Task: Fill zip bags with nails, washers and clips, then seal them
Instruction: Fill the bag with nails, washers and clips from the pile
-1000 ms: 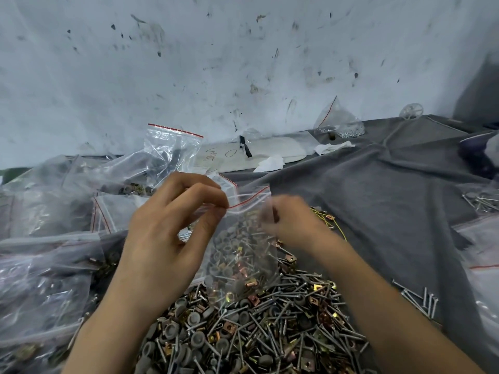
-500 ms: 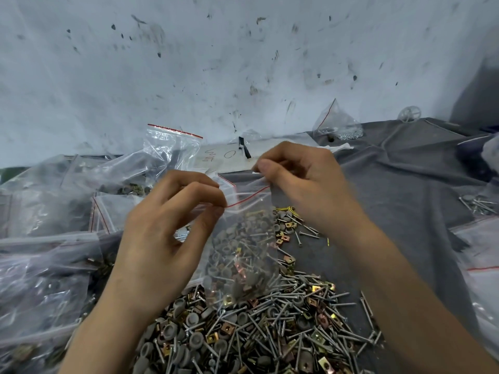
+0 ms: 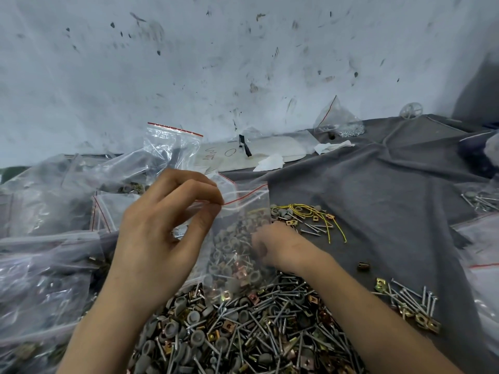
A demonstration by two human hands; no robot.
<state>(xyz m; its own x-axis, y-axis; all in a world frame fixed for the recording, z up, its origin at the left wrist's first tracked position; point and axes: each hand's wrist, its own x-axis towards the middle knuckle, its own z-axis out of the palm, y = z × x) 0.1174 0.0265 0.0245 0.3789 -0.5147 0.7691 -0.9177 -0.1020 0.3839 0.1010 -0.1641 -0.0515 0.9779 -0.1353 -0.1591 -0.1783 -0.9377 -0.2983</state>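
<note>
My left hand (image 3: pixel 162 238) pinches the red-lined top edge of a clear zip bag (image 3: pixel 237 255) between thumb and fingers and holds it upright. The bag is partly filled with grey washers, nails and copper clips, and its mouth stands open. It hangs over a big loose pile of nails, washers and clips (image 3: pixel 243 333) on the grey cloth (image 3: pixel 378 198). My right hand (image 3: pixel 280 247) is low beside the bag, blurred, fingers curled down at the pile's far edge; its fingertips are hidden behind the bag.
Filled plastic bags (image 3: pixel 40 265) crowd the left side, with an empty bag (image 3: pixel 170 147) standing behind. A yellow wire (image 3: pixel 318 214) and a small group of nails and clips (image 3: pixel 410 300) lie to the right. More bags (image 3: pixel 480 238) line the right edge. A wall stands close behind.
My right hand dropped from the bag's mouth down to the pile beside the bag. My left hand kept its pinch on the bag's top edge.
</note>
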